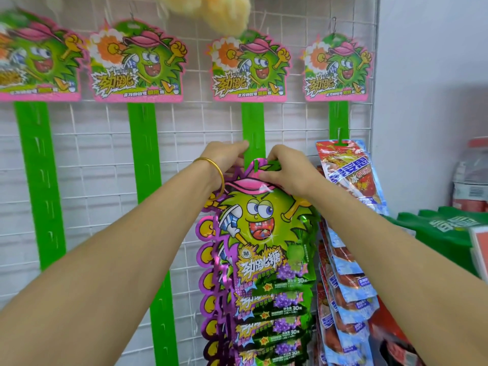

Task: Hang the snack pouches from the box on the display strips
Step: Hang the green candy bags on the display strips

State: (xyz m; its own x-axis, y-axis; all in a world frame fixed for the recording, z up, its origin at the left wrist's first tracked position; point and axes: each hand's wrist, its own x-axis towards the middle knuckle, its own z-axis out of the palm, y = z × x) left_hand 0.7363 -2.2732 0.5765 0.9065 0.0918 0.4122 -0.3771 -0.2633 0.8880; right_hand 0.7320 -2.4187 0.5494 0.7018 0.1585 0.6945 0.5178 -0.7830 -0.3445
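Green plastic front and centre: the third display strip (pixel 253 122) hangs on the white wire grid (pixel 105 143), and both hands are up at it. The left hand (pixel 227 157), gold bangle (pixel 214 167) on the wrist, curls its fingers round the strip's left edge. The right hand (pixel 287 167) pinches the top of the snack pouch (pixel 264 228), the green-and-purple one with the cartoon face, holding its hanger end right against the strip. Below it, more of the same pouches hang in an overlapping column. Just to the right, red-and-blue pouches (pixel 348 175) fill the neighbouring strip (pixel 338 120).
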